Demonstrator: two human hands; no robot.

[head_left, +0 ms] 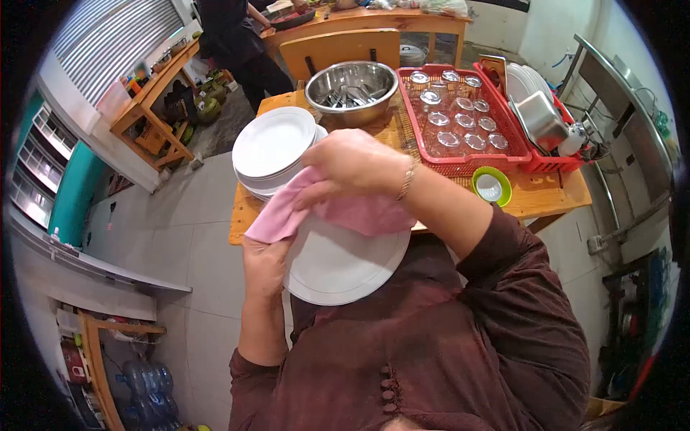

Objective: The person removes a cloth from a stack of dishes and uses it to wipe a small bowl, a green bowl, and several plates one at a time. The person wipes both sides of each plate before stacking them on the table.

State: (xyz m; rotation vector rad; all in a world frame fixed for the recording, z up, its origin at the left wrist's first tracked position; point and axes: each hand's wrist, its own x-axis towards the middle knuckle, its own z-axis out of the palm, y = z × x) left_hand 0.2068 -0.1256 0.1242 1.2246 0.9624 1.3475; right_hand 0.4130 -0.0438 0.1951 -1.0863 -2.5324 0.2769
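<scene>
My left hand (pixel 264 267) grips the left rim of a white plate (pixel 348 266), tilted in front of my body. A pink cloth (pixel 363 212) lies across the plate's upper part, one end hanging over my left hand's fingers. My right hand (pixel 352 164), with a bracelet at its wrist, is closed on the cloth and presses it near the plate's far edge. Just beyond, a stack of white plates (pixel 273 142) stands on the wooden table (pixel 553 188), partly hidden by my right hand.
On the table, a steel bowl (pixel 351 75) holds cutlery, and a red basket (pixel 460 162) holds several upturned glasses. A green bowl (pixel 491 187) sits by the basket. Another red rack (pixel 550 161) carries plates and a steel container (pixel 537 121). A person in dark clothes (pixel 233 43) stands at the back.
</scene>
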